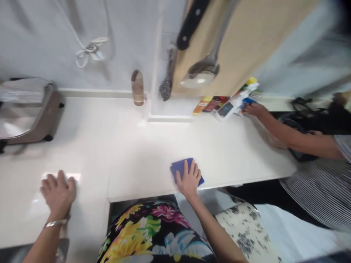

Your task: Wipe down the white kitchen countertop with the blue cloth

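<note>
A floral garment (153,233) is being shown nearest the camera, on the near left of the blue cloth (177,167). The cloth is lying on the white counter (123,146) and is being covered partly by the right hand (189,180) — fingers extended, slightly parted, thumb apart. It is being touched from above, no curl around it being shown; the palm side is being hidden. From these fingers, the cloth is lying directly beneath, showing mostly past their left and far sides. No clear long axis is being shown, the outline being squarish and slanted.

The right hand is plainly being placed nearer. The left hand (59,191) is being rested well left of the cloth, fingers spread, nothing visibly being held. Beyond the cloth, a brown bottle (137,89) is standing to the left; a white bottle (229,109) is standing to the right — a co-worker's hand (254,109) being held just beside that one.
</note>
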A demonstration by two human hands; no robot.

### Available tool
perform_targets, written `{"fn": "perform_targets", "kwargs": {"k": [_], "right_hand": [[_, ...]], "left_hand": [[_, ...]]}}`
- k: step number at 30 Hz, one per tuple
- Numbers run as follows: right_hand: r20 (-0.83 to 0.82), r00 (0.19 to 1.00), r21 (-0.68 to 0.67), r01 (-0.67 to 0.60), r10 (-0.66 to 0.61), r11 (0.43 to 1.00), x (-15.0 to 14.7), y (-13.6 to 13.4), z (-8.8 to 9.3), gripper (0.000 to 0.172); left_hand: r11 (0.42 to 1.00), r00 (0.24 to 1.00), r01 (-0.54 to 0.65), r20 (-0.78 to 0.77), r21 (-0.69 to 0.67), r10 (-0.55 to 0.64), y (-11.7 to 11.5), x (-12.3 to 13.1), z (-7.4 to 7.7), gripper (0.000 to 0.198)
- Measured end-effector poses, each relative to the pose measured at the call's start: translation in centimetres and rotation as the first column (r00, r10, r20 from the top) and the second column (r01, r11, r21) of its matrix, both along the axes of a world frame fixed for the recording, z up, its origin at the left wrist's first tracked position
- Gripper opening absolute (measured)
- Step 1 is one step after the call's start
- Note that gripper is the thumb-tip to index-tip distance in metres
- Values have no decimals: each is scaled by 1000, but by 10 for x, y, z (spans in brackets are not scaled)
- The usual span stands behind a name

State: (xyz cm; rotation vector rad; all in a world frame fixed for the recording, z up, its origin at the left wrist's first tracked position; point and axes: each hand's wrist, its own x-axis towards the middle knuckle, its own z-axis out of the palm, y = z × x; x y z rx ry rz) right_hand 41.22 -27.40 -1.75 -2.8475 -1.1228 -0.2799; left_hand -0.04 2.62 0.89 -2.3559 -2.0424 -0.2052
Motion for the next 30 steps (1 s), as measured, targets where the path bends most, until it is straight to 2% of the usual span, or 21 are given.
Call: {"fn": "perform_targets", "kwargs": {"k": [3,6,8,12,14,16,19,22,27,30], "right_hand": [[-46,988,8,-147,147,989,-32,26,4,71],[-115,944,23,-308,309,951,-64,57,9,74],[-165,887,40,-431,431,902,-88,79,14,77],[-250,714,98,-653,654,751,-137,112,24,82],[-269,646,123,-713,714,691,-153,119,26,83],[-272,606,138,-744,747,654,-158,119,26,82],[-254,560,153,-782,789,604,-149,106,21,79],[-219,514,166,-818,829,551,-126,81,16,77],[-153,498,121,-848,854,516,-66,23,10,77],[-117,517,76,-847,848,526,-18,-17,8,77]], "left_hand": [[1000,996,12,86,20,-14,-2,0,2,68],[998,991,5,133,57,-12,-4,-2,1,67],[998,987,-10,160,62,0,-6,-4,-2,66],[998,981,-25,195,52,14,-6,-10,-10,66],[998,978,-37,206,46,27,-5,-12,-13,66],[998,976,-50,212,36,41,-4,-14,-14,65],[998,977,-62,208,22,56,-3,-15,-15,65],[997,977,-73,201,0,72,-4,-16,-14,65],[996,971,-84,221,-21,86,-5,-19,-15,65],[996,967,-83,240,-20,85,-5,-19,-17,65]]}}
